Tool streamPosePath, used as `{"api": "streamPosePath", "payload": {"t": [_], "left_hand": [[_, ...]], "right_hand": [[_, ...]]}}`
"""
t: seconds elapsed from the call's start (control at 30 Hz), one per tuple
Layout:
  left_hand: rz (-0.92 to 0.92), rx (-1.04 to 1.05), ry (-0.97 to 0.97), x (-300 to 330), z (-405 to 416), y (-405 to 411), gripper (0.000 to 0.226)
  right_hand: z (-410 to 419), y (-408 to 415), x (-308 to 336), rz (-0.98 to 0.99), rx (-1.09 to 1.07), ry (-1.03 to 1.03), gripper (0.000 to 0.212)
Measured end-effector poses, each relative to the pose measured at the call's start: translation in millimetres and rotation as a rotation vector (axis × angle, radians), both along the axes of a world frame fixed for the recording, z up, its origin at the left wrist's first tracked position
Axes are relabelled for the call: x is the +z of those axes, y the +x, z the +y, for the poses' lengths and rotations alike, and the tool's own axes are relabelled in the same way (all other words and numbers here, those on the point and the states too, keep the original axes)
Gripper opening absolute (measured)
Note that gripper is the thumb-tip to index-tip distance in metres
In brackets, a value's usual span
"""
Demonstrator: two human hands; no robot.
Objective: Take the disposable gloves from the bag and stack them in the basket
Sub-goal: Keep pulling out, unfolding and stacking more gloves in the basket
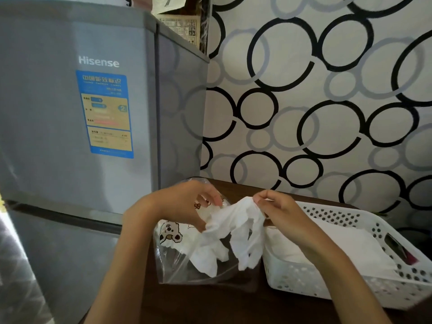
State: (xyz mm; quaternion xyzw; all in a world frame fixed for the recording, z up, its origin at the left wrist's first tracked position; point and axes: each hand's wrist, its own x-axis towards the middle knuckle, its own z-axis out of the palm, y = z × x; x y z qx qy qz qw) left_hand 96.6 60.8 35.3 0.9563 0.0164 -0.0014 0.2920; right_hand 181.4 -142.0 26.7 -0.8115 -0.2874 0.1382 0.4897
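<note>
left hand (184,204) and right hand (278,209) both pinching a white glove (236,232) held up above the clear bag (187,265), more gloves seemingly inside it, white basket (350,277) just right with gloves stacked in, dark table (210,305), grey fridge (81,101) left

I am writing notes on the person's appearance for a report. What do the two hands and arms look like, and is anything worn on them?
Both arms are bare as far as the picture shows them: no sleeves in view. The left hand and the right hand wear no gloves, and I see no ring, watch or bracelet. The nails on the left hand look short and unpainted. No markings are visible on either forearm.
</note>
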Motion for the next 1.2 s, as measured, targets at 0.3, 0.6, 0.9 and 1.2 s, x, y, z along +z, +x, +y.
{"api": "streamPosePath", "payload": {"t": [0.3, 0.6, 0.9, 1.2], "left_hand": [[-0.114, -0.083, -0.147, 7, -18, -1, 0.054], [-0.464, 0.152, -0.506, 10, -25, 4, 0.009], [-0.669, 0.233, -0.734, 24, -41, 7, 0.018], [-0.589, 0.11, -0.566, 26, -56, 8, 0.024]], "right_hand": [[-19, 12, 12, 0.405, 0.021, 0.394, 0.025], [-17, 22, 2, 0.425, -0.057, 0.373, 0.026], [-19, 8, 4, 0.197, 0.143, 0.231, 0.053], [-22, 2, 11, 0.319, 0.31, 0.291, 0.039]]}}
